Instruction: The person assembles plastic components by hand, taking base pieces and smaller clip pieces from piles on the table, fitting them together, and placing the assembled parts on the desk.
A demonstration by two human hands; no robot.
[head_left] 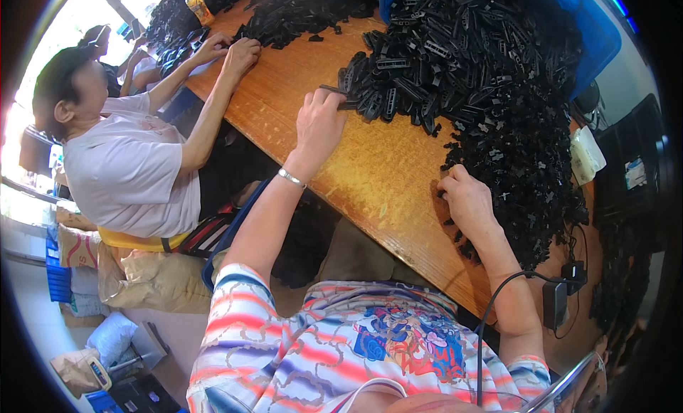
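Observation:
My left hand [320, 123], with a metal band at its wrist, is closed on a long, narrow black plastic part [331, 90] above the wooden table [384, 175]. Just beyond it lies a big heap of similar long black plastic parts [441, 54], slotted along their length. My right hand [469, 198] sits at the left edge of a pile of small black plastic pieces [523, 164], thumb and fingers pinched together. Whatever lies between those fingertips, if anything, is hidden.
A blue bin [596, 39] stands behind the heaps. At the left, a co-worker [135, 150] handles black parts from another heap [299, 18]. A bottle [199, 7] stands at the far end. A black cable [526, 273] crosses near my right forearm. Sacks [160, 281] lie on the floor.

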